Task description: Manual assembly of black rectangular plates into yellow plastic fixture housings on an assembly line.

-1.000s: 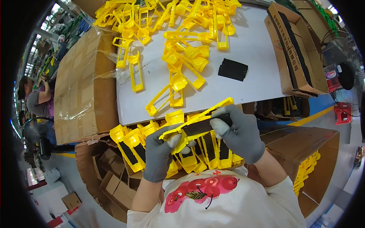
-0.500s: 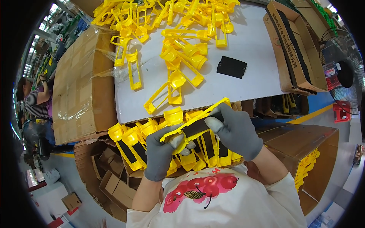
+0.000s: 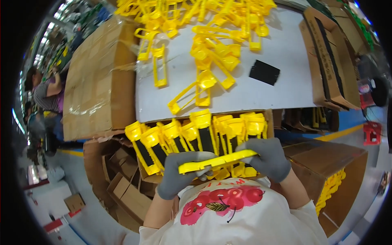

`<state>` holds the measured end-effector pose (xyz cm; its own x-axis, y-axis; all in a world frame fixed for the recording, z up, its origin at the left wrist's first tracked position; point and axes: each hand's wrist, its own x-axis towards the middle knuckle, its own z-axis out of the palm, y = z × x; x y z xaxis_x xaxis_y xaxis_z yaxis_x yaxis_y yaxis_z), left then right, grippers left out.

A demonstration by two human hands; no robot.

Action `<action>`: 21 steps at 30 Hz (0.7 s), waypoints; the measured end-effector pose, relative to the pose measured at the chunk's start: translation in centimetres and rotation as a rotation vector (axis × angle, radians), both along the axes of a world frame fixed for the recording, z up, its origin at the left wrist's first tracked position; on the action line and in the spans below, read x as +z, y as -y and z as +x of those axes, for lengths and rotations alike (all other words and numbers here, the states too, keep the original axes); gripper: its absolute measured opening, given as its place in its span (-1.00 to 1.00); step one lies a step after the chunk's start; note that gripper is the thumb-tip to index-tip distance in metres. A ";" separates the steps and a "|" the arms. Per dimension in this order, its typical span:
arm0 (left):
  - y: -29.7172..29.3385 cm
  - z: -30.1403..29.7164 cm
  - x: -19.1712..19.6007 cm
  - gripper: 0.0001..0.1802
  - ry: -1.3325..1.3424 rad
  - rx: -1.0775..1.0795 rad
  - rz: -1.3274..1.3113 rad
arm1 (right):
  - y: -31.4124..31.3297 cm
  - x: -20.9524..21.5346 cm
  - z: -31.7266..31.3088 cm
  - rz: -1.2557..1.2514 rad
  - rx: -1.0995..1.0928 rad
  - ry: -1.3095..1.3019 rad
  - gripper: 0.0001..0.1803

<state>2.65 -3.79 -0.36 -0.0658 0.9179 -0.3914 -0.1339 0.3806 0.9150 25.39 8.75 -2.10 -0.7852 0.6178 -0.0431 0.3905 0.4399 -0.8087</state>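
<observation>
Left hand [image 3: 179, 173] and right hand [image 3: 267, 157], grey-gloved, clamped on ends of yellow plastic piece [image 3: 218, 161], held flat over box [image 3: 269, 122] of same parts at desk's [image 3: 286, 90] near edge. Piece judged light, stiff, smooth; grip by ends.

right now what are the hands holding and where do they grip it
Both gloved hands hold one long yellow plastic piece edge-on: left hand at its left end, right hand at its right end.
</observation>
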 end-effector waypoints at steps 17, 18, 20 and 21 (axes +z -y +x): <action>4.4 -17.0 9.1 -0.76 -0.633 0.022 -0.482 | 1.9 0.0 -1.3 -0.345 -0.209 -0.071 -0.41; 3.5 -17.5 8.6 -0.75 -0.662 -0.048 -0.482 | 1.8 0.1 -1.4 -0.342 -0.216 -0.073 -0.41; 2.3 -17.7 6.7 -0.67 -0.801 -0.143 -0.494 | 1.5 0.4 -1.7 -0.336 -0.184 -0.005 -0.43; 2.3 -18.1 5.1 -0.64 -0.822 -0.162 -0.404 | 1.4 0.3 -1.7 -0.318 -0.183 -0.024 -0.44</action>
<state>-15.41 -6.12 4.73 -0.3472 0.7441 -0.5708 0.5806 0.6485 0.4923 23.67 7.33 -1.80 -0.6663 0.7063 -0.2389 0.4189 0.0895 -0.9036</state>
